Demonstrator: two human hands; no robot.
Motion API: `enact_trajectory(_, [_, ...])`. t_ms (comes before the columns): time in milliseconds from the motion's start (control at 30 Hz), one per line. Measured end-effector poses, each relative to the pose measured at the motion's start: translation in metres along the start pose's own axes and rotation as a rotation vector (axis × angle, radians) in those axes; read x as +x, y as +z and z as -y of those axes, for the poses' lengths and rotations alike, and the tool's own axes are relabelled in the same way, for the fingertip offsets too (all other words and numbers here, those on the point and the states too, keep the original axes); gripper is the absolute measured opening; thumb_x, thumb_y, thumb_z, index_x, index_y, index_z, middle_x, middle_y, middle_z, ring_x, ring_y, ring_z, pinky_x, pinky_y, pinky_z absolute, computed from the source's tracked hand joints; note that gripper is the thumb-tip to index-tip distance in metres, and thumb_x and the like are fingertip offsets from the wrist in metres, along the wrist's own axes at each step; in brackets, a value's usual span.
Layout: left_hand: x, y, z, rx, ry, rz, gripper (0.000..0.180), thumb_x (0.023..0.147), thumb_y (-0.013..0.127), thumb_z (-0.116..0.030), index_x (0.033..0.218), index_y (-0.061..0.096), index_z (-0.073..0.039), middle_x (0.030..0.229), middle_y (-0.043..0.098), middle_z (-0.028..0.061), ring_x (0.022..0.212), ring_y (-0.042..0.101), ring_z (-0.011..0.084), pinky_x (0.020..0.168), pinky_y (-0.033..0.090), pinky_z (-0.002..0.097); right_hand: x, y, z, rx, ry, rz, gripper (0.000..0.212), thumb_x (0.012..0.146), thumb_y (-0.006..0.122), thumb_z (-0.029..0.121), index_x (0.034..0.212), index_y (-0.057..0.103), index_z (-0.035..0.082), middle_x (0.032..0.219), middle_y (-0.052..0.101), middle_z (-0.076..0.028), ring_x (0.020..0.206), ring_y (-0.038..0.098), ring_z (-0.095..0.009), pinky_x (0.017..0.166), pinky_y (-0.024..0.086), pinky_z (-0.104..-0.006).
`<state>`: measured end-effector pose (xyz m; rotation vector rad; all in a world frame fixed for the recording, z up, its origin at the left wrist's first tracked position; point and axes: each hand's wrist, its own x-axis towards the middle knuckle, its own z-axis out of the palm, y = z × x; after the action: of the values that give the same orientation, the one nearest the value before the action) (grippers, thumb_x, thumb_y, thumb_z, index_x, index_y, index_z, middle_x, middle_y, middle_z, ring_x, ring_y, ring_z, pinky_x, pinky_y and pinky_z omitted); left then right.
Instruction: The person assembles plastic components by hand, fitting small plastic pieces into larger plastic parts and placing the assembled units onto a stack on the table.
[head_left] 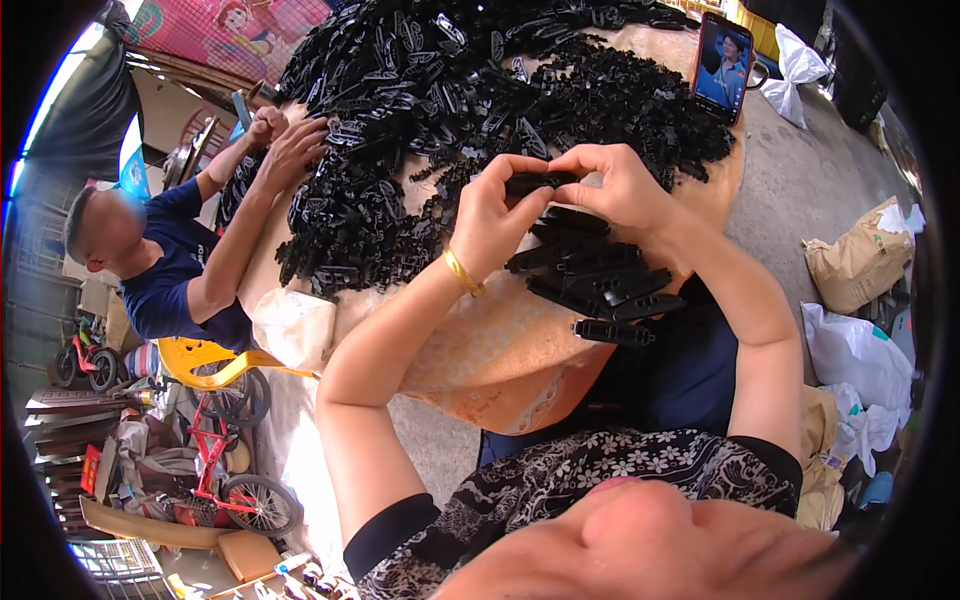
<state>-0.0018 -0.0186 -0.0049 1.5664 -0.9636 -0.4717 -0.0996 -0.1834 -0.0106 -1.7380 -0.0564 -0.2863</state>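
wearer's face (640, 530): nearest the lens, at six o'clock, cut by the lower edge; patterned top (600, 462) just beyond.
table (480, 350): peach-coloured cloth, from centre up toward twelve.
heap (480, 90): loose small black parts over most of the tabletop, toward twelve; cut off at the top edge, single shapes hard to separate.
co-worker (180, 260): nine o'clock, both hands at the heap's edge; cannot tell whether they hold anything.
left hand (490, 215): curled around one end of a black piece, thumb along its near side.
right hand (625, 190): thumb and forefinger pinching the other end.
laid pieces (600, 262): longer, black, overlapping near the table edge, toward three.
held piece (530, 183): between both hands, off centre toward one.
fingerwork: judged to be fitting or pressing on this single piece.
next grip: probably wants the left steady while the right fingertips press evenly.
under the fingers: most of the piece, any joint included, hidden.
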Motion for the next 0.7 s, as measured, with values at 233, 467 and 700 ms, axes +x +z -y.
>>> enact_trajectory(233, [-0.004, 0.003, -0.013, -0.075, -0.013, 0.090, 0.026, 0.084, 0.063, -0.006, 0.107, 0.055, 0.002, 0.090, 0.062, 0.0043, 0.081, 0.058, 0.0070, 0.072, 0.048, 0.0206, 0.013, -0.013, -0.013, 0.069, -0.111, -0.082, 0.023, 0.087, 0.062, 0.013, 0.105, 0.061, -0.002, 0.090, 0.066, -0.006, 0.083, 0.059, -0.008, 0.075, 0.049, -0.0233])
enact_trajectory(467, [-0.004, 0.002, -0.017, 0.012, 0.145, 0.508, 0.026, 0.082, 0.068, -0.021, 0.101, 0.064, -0.004, 0.094, 0.066, 0.0105, 0.091, 0.063, 0.0207, 0.082, 0.048, 0.0287, 0.017, -0.021, -0.037, -0.977, -0.472, -0.266, 0.026, 0.078, 0.064, 0.018, 0.102, 0.064, 0.008, 0.094, 0.064, -0.004, 0.089, 0.056, -0.025, 0.074, 0.046, -0.0350])
enact_trajectory(700, [0.066, -0.019, 0.017, 0.845, 0.503, 0.176, 0.034, 0.074, 0.058, -0.001, 0.107, 0.062, -0.002, 0.109, 0.060, 0.0118, 0.100, 0.056, 0.0236, 0.081, 0.050, 0.0302, 0.015, -0.015, -0.026, -1.183, -0.292, -0.182, 0.016, 0.079, 0.060, 0.016, 0.093, 0.061, 0.010, 0.094, 0.060, -0.001, 0.092, 0.052, -0.022, 0.079, 0.040, -0.0365])
